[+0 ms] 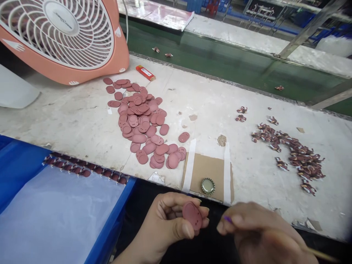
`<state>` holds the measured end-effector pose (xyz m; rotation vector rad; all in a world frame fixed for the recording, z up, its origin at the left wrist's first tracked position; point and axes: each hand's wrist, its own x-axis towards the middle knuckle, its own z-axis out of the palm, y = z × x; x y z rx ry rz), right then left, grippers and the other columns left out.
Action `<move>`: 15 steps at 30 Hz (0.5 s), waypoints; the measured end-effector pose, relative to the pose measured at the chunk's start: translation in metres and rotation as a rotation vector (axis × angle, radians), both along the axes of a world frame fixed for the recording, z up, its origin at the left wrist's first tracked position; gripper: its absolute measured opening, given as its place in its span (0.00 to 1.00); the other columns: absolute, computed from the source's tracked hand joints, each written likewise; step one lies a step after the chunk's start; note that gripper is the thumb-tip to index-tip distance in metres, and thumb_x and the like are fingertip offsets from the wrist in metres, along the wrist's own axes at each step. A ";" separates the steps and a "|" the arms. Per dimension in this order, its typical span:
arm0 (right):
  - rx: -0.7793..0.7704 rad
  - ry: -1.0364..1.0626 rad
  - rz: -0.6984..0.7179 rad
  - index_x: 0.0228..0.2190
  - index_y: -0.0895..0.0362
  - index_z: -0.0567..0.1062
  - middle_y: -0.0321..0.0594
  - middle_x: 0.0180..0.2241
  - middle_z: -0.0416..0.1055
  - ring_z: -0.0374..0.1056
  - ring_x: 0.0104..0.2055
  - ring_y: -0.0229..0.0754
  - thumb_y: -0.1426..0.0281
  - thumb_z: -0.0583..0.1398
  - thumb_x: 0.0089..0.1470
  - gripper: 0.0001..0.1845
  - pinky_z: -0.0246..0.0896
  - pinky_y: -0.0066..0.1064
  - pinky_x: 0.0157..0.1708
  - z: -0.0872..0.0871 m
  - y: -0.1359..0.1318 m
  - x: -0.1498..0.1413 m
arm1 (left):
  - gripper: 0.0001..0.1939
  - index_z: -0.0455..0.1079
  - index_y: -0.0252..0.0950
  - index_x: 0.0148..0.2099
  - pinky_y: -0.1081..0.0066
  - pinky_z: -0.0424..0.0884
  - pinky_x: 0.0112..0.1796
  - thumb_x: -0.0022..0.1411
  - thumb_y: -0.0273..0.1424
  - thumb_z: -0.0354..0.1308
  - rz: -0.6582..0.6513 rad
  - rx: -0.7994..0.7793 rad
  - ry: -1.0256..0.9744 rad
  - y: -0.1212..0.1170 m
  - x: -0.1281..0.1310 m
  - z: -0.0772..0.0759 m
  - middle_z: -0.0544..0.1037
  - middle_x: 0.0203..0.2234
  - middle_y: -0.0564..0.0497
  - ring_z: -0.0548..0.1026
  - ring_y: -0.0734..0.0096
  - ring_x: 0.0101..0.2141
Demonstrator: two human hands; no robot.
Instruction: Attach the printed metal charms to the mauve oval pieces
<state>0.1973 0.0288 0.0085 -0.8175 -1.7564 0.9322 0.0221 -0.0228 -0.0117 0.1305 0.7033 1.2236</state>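
Between the thumb and fingers of my left hand (pixel 167 220) is a reddish-brown oval disc (pixel 191 216) with small dark holes at its lower end. My right hand (pixel 255 227), blurred, is closed to the right of it, apart from the disc. It pinches a thin stick (pixel 323 254) with a purple part (pixel 227 219) showing at the fingertips; its exact kind is unclear. Just beyond my hands a bottle cap (pixel 208 186), open side up, sits on a cardboard piece (pixel 210 168) with white tape strips. A pile of similar oval discs (pixel 143 117) lies farther left.
Small brown-and-white figures (pixel 299 154) are heaped on the right of the table (pixel 209 99). An orange fan (pixel 66 33) and a red box (pixel 145 72) stand at the back left. A blue tray (pixel 110 216) holds rows of assembled pieces (pixel 85 168). A green conveyor belt (pixel 214 55) runs behind.
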 end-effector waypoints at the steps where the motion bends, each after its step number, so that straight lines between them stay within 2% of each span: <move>1: 0.003 -0.047 -0.100 0.36 0.55 0.75 0.37 0.24 0.73 0.71 0.22 0.38 0.63 0.48 0.74 0.20 0.70 0.24 0.21 -0.003 0.002 -0.001 | 0.17 0.83 0.41 0.37 0.81 0.77 0.33 0.42 0.34 0.78 0.006 -0.009 0.012 0.000 0.000 0.001 0.88 0.32 0.51 0.85 0.72 0.31; 2: 0.000 -0.111 -0.169 0.34 0.56 0.75 0.36 0.24 0.72 0.70 0.21 0.36 0.65 0.49 0.74 0.20 0.69 0.23 0.20 -0.006 0.004 -0.002 | 0.17 0.83 0.40 0.37 0.81 0.76 0.32 0.42 0.35 0.78 0.011 -0.019 0.025 0.001 0.000 0.002 0.88 0.31 0.51 0.84 0.71 0.31; 4: 0.004 -0.203 -0.221 0.34 0.57 0.76 0.35 0.24 0.71 0.69 0.20 0.33 0.68 0.51 0.72 0.17 0.66 0.20 0.20 -0.011 0.008 -0.004 | 0.17 0.83 0.39 0.36 0.81 0.76 0.30 0.41 0.35 0.79 0.017 -0.049 0.052 0.001 0.000 0.004 0.88 0.30 0.50 0.84 0.71 0.31; 10: 0.027 -0.303 -0.155 0.35 0.55 0.76 0.31 0.24 0.71 0.68 0.23 0.31 0.69 0.54 0.70 0.13 0.63 0.17 0.22 -0.018 0.017 -0.003 | 0.17 0.83 0.39 0.35 0.81 0.76 0.31 0.40 0.35 0.79 0.023 -0.079 0.066 0.003 0.001 0.008 0.88 0.30 0.50 0.84 0.71 0.30; 15: 0.003 -0.250 -0.162 0.34 0.56 0.76 0.33 0.25 0.72 0.69 0.22 0.31 0.70 0.54 0.71 0.13 0.64 0.18 0.23 -0.016 0.014 -0.005 | 0.17 0.83 0.39 0.36 0.82 0.76 0.30 0.41 0.34 0.79 0.034 -0.070 0.048 0.004 0.001 0.007 0.88 0.30 0.50 0.84 0.71 0.30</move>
